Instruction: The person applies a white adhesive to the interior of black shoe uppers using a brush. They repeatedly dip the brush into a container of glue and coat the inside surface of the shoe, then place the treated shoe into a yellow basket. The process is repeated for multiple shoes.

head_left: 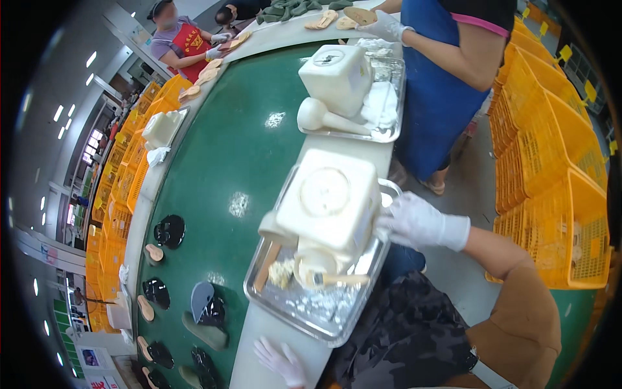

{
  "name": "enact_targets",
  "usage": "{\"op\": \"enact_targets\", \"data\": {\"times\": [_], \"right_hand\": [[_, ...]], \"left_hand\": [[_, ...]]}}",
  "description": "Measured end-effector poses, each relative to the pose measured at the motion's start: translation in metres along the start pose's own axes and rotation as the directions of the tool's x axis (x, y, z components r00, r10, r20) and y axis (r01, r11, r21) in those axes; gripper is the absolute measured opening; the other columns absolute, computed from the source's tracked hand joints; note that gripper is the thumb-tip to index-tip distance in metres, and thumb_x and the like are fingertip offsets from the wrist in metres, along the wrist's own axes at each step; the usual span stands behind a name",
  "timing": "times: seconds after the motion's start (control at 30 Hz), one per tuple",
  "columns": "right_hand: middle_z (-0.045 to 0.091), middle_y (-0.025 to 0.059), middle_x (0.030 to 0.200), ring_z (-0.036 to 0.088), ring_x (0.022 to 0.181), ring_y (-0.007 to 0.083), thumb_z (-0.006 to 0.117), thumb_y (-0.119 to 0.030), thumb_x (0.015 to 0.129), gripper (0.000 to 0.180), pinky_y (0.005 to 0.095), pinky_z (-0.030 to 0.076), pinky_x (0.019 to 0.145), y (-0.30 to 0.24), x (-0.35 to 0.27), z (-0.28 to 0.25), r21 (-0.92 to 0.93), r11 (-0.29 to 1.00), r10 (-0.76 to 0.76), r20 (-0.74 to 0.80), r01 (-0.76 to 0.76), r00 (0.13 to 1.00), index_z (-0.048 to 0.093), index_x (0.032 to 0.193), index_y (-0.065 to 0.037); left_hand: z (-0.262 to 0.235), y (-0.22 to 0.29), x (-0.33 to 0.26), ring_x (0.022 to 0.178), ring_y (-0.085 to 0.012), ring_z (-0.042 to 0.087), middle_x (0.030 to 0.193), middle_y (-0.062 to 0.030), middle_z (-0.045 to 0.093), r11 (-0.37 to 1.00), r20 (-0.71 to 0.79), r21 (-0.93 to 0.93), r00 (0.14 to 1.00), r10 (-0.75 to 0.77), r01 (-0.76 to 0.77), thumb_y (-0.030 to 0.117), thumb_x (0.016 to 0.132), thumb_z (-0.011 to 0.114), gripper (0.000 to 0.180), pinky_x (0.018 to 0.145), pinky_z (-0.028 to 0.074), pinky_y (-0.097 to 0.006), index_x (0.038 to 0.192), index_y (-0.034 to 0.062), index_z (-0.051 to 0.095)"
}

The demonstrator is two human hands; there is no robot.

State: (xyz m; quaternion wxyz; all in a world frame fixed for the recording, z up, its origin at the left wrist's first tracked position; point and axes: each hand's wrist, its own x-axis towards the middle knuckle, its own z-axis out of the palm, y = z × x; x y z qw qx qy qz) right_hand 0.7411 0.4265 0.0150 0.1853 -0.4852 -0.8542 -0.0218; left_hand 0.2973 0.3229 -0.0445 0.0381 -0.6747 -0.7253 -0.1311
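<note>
My left hand (282,363), in a white glove, lies with its fingers spread on the pale ledge (249,343) of the belt, just below a metal tray (330,334). A boxy white plastic container (330,188) stands in that tray. Against the container's right side is my gloved right hand (418,222); its fingers are blurred and partly hidden, so their grip is unclear. In the tray in front of the container are a wooden-handled brush (343,280), a crumbly yellowish lump (281,273) and crumpled foil-like lining.
Beyond, a second tray (382,133) holds another white container (337,78) and a white cloth (379,105). Insoles and dark shoe parts (206,305) lie on the green belt (220,162). Orange crates (547,220) line the right; co-workers stand at the far side and upper right.
</note>
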Motion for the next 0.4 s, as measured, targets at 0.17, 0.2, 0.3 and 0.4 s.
{"op": "enact_targets", "data": {"times": [0.17, 0.2, 0.3, 0.4], "right_hand": [[0.053, 0.0058, 0.083, 0.055, 0.072, 0.0242, 0.06, -0.026, 0.074, 0.021, 0.0365, 0.045, 0.065, 0.025, 0.014, -0.013, 0.198, 0.98, -0.044, 0.203, 0.003, 0.978, 0.053, 0.088, -0.012], [0.053, 0.0082, 0.087, 0.055, 0.075, 0.0264, 0.06, -0.026, 0.075, 0.023, 0.0374, 0.046, 0.068, 0.032, 0.017, -0.011, 0.271, 0.962, -0.069, 0.163, 0.022, 0.984, 0.053, 0.09, -0.01], [0.054, 0.0117, 0.094, 0.055, 0.086, 0.0292, 0.06, -0.027, 0.076, 0.027, 0.0398, 0.047, 0.073, 0.055, 0.016, -0.005, 0.389, 0.917, -0.049, 0.329, -0.088, 0.943, 0.052, 0.094, -0.008], [0.055, 0.0136, 0.097, 0.054, 0.095, 0.0311, 0.06, -0.031, 0.077, 0.033, 0.0405, 0.046, 0.079, 0.074, 0.019, 0.0, 0.472, 0.872, -0.1, 0.426, -0.127, 0.899, 0.051, 0.099, -0.008]], "left_hand": [[-0.035, 0.063, -0.005, 0.122, -0.0406, 0.033, 0.133, -0.0226, 0.035, 0.993, 0.102, 0.12, 0.994, -0.034, 0.021, 0.033, 0.09, 0.042, 0.053, 0.1, 0.026, -0.051, 0.131, 0.0008, 0.036], [-0.042, 0.074, 0.003, 0.122, -0.0395, 0.035, 0.132, -0.022, 0.038, 0.991, 0.108, 0.131, 0.994, -0.023, 0.009, 0.032, 0.09, 0.043, 0.051, 0.1, 0.028, -0.05, 0.131, 0.0013, 0.037], [-0.048, 0.092, 0.025, 0.122, -0.0389, 0.034, 0.133, -0.0215, 0.037, 0.992, 0.089, 0.123, 0.996, -0.022, 0.011, 0.034, 0.09, 0.042, 0.053, 0.101, 0.027, -0.05, 0.131, 0.0016, 0.037], [-0.006, 0.06, 0.014, 0.127, -0.042, 0.025, 0.139, -0.0232, 0.027, 0.996, 0.006, 0.03, 0.997, -0.082, 0.082, 0.045, 0.089, 0.037, 0.064, 0.104, 0.017, -0.054, 0.134, 0.0001, 0.029]]}}
